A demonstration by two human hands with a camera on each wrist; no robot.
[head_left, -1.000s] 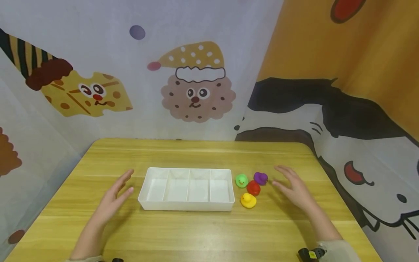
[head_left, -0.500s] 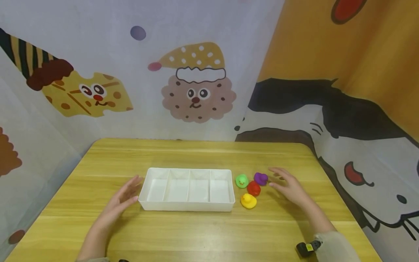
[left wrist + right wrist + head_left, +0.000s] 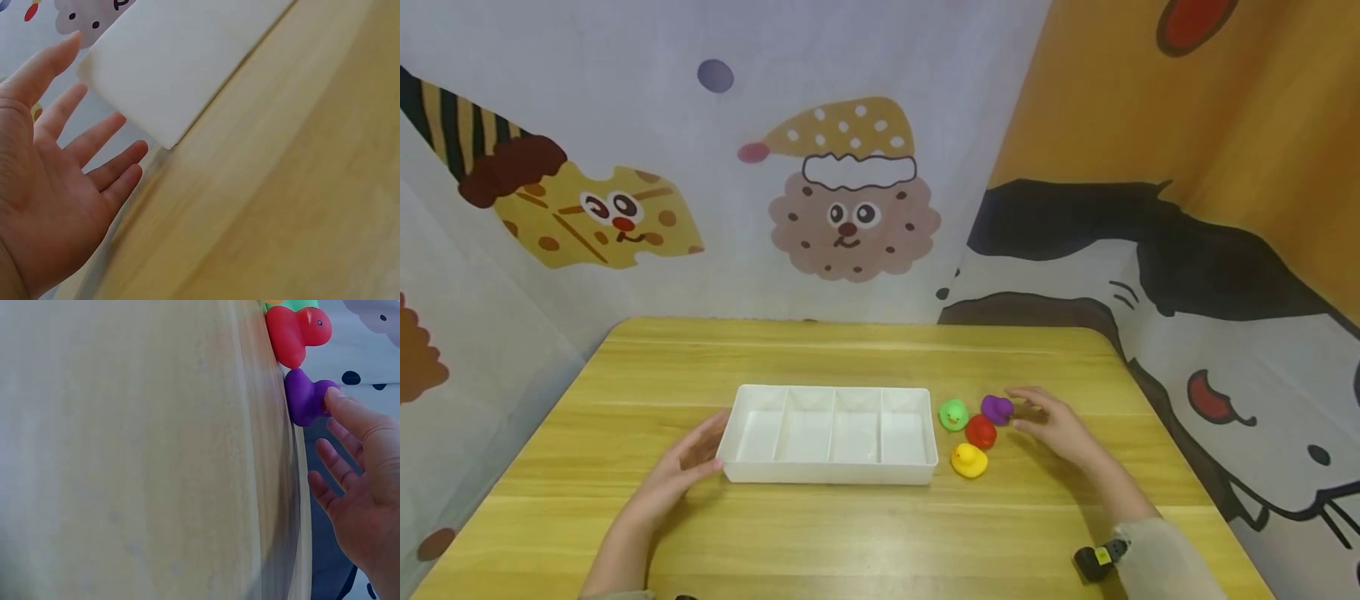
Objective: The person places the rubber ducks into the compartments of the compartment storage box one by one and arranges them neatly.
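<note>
A white tray with several compartments, all bare inside, stands on the table. My left hand is at its left end, fingers spread and relaxed, thumb and fingertips right at the wall. The left wrist view shows the open palm beside the tray's corner. To the right of the tray sit a green duck, a red duck, a yellow duck and a purple duck. My right hand is nearest the purple duck; in the right wrist view its thumb overlaps that duck, the other fingers loosely bent.
The wooden table has its far edge against a cartoon-printed cloth. More printed cloth hangs along the left and right sides. A small black device is worn at the right sleeve.
My left hand has moved right, up to the tray's left end. My right hand has moved left, closer to the purple duck. Tray and ducks have stayed in place.
</note>
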